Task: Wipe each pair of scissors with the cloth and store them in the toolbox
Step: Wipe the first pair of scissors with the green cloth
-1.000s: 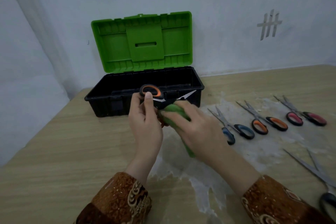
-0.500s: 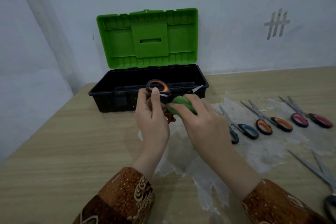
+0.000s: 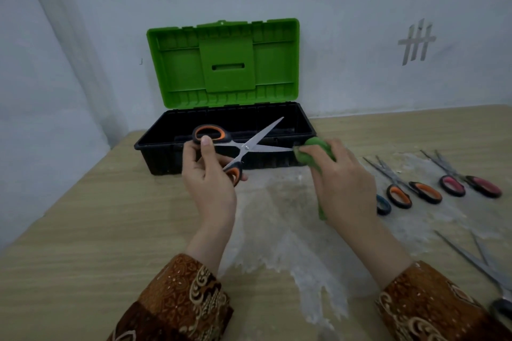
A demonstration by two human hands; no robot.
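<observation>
I see my left hand (image 3: 210,180) gripping the orange scissors (image 3: 243,148), blades wide, just in front of the open toolbox (image 3: 221,133). My right hand (image 3: 340,174) squeezes the green cloth (image 3: 315,151) around one blade tip.

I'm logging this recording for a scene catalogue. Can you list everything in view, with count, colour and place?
Toolbox: one, black base with green lid open, far side of the table.
Held scissors: one, orange-black handles, blades open, in front of the toolbox.
Cloth: one, green, at the tip of a blade.
Scissors on table: four at right, blue, orange, pink, dark-handled at the edge.
Table: one, light wood, whitish patch in the middle.
Tape marks: two, grey, wall.
Left hand: holds scissors handles.
Right hand: holds cloth.
</observation>
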